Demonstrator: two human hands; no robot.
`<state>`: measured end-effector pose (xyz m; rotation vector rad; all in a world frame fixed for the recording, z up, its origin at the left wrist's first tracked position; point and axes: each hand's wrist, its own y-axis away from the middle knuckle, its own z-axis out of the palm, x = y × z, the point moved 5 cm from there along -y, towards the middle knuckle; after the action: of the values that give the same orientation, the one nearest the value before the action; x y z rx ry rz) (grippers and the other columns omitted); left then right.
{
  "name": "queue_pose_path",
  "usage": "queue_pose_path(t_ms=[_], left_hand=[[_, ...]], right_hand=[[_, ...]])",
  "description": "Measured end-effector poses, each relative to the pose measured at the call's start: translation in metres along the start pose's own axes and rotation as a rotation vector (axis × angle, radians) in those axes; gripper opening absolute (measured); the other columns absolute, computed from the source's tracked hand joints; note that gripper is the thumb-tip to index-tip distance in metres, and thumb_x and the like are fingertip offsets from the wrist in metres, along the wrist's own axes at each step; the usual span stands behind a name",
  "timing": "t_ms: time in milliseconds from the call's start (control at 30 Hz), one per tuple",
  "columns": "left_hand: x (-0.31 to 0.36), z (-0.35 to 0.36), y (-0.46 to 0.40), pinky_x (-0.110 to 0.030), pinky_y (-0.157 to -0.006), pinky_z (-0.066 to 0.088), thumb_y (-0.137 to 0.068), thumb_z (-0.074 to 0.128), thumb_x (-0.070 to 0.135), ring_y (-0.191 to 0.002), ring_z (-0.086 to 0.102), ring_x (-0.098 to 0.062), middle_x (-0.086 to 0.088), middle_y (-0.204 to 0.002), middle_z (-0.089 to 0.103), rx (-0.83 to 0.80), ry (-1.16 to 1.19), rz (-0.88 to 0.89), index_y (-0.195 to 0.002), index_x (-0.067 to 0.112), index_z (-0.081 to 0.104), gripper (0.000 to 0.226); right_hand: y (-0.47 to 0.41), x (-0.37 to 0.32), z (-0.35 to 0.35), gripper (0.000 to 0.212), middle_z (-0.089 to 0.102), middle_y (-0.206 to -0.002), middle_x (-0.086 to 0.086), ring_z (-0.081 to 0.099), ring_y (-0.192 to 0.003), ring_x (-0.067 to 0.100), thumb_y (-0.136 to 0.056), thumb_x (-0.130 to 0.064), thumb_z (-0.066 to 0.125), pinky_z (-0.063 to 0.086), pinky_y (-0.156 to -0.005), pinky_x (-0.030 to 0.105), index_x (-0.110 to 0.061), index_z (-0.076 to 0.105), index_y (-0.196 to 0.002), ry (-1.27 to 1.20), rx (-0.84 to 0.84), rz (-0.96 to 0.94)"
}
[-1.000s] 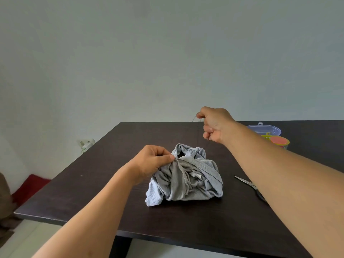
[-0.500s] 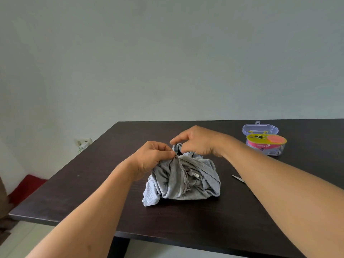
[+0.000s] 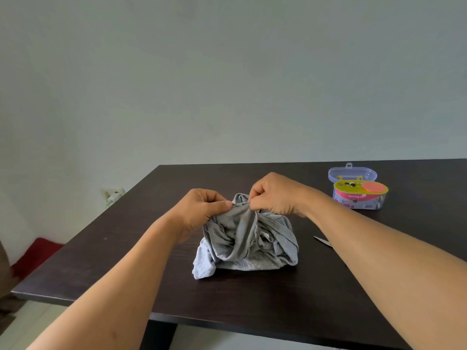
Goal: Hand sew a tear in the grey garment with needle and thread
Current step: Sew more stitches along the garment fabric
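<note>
Single head-worn view, facing forward and down.
It looks across the dark table (image 3: 252, 306) toward a plain wall (image 3: 227, 72), seemingly from close range.

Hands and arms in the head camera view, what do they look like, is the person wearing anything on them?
Both forearms are bare up to the frame edge: no sleeves show. The left hand and right hand wear no gloves, and no rings, watch or bracelets are visible.

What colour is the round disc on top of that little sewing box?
The disc is orange-pink, on the sewing kit's yellow tray; the head view shows it.
</note>
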<state>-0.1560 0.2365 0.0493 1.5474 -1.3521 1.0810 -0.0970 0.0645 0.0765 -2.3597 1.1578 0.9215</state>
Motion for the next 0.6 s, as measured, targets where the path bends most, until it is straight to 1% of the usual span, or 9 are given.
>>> queue_pose_path(t_ms=[100, 267, 333, 400, 433, 500, 533, 567, 600], left_hand=[[0.0, 0.003, -0.001, -0.032, -0.074, 0.054, -0.09, 0.07, 0.011, -0.075, 0.067, -0.02, -0.011, -0.08, 0.071, -0.02, 0.05, -0.013, -0.082, 0.007, 0.072, 0.01], [0.001, 0.007, -0.001, -0.029, -0.068, 0.054, -0.092, 0.067, 0.011, -0.071, 0.067, -0.018, -0.009, -0.078, 0.072, -0.027, 0.063, -0.046, -0.084, 0.006, 0.071, 0.01], [0.002, 0.005, 0.0, -0.025, -0.062, 0.053, -0.092, 0.067, 0.012, -0.066, 0.066, -0.015, -0.006, -0.075, 0.071, -0.01, 0.05, -0.054, -0.083, 0.007, 0.071, 0.011], [0.003, 0.004, 0.001, -0.023, -0.057, 0.052, -0.093, 0.066, 0.012, -0.061, 0.065, -0.012, -0.004, -0.072, 0.07, -0.001, 0.03, -0.06, -0.084, 0.008, 0.07, 0.011], [0.005, 0.003, 0.001, -0.022, -0.055, 0.051, -0.093, 0.065, 0.012, -0.059, 0.063, -0.01, -0.002, -0.07, 0.069, 0.003, 0.02, -0.062, -0.084, 0.009, 0.07, 0.011], [0.006, 0.002, 0.002, -0.019, -0.049, 0.047, -0.094, 0.061, 0.009, -0.052, 0.059, -0.007, 0.0, -0.067, 0.067, 0.019, 0.003, -0.071, -0.084, 0.011, 0.07, 0.013], [0.007, 0.001, 0.002, -0.017, -0.047, 0.045, -0.094, 0.06, 0.008, -0.051, 0.058, -0.006, 0.001, -0.066, 0.066, 0.029, -0.006, -0.077, -0.084, 0.011, 0.07, 0.014], [0.007, 0.001, 0.002, -0.017, -0.046, 0.043, -0.094, 0.059, 0.008, -0.05, 0.057, -0.007, 0.001, -0.065, 0.066, 0.037, -0.016, -0.082, -0.084, 0.012, 0.071, 0.015], [0.007, 0.0, 0.002, -0.018, -0.047, 0.043, -0.094, 0.06, 0.009, -0.051, 0.056, -0.008, 0.001, -0.066, 0.066, 0.038, -0.028, -0.084, -0.084, 0.013, 0.071, 0.016]], right_hand=[[0.0, 0.004, -0.003, 0.01, 0.051, -0.05, -0.011, 0.039, -0.046, 0.005, -0.075, -0.012, 0.063, 0.034, -0.051, 0.022, -0.012, 0.073, -0.073, 0.029, 0.017, 0.018], [0.001, 0.003, -0.002, 0.012, 0.056, -0.062, -0.005, 0.046, -0.056, 0.009, -0.08, -0.017, 0.061, 0.038, -0.055, 0.024, -0.01, 0.07, -0.077, 0.039, 0.006, 0.047], [0.001, 0.001, -0.002, 0.015, 0.052, -0.065, -0.002, 0.044, -0.055, 0.009, -0.089, -0.016, 0.054, 0.039, -0.052, 0.022, -0.012, 0.064, -0.078, 0.032, -0.04, 0.071], [0.002, 0.0, -0.002, 0.021, 0.05, -0.067, -0.003, 0.044, -0.053, 0.009, -0.092, -0.01, 0.045, 0.039, -0.049, 0.023, -0.017, 0.063, -0.083, 0.013, -0.039, 0.089], [0.003, -0.002, -0.002, 0.025, 0.054, -0.07, -0.004, 0.048, -0.056, 0.009, -0.092, -0.005, 0.043, 0.042, -0.051, 0.023, -0.017, 0.064, -0.086, 0.025, -0.029, 0.081], [0.005, -0.007, 0.001, 0.034, 0.062, -0.081, -0.005, 0.059, -0.066, 0.011, -0.09, 0.002, 0.041, 0.053, -0.064, 0.028, -0.021, 0.066, -0.09, 0.035, 0.003, 0.029], [0.007, -0.011, 0.002, 0.036, 0.066, -0.085, -0.005, 0.064, -0.069, 0.012, -0.092, 0.003, 0.041, 0.057, -0.072, 0.032, -0.023, 0.066, -0.092, 0.018, 0.03, -0.004], [0.008, -0.013, 0.004, 0.035, 0.068, -0.087, -0.004, 0.067, -0.07, 0.013, -0.094, 0.001, 0.042, 0.059, -0.076, 0.034, -0.023, 0.066, -0.093, -0.006, 0.066, -0.031], [0.009, -0.015, 0.004, 0.032, 0.07, -0.087, -0.003, 0.069, -0.07, 0.013, -0.095, 0.0, 0.043, 0.06, -0.077, 0.035, -0.022, 0.067, -0.094, -0.028, 0.105, -0.05]])
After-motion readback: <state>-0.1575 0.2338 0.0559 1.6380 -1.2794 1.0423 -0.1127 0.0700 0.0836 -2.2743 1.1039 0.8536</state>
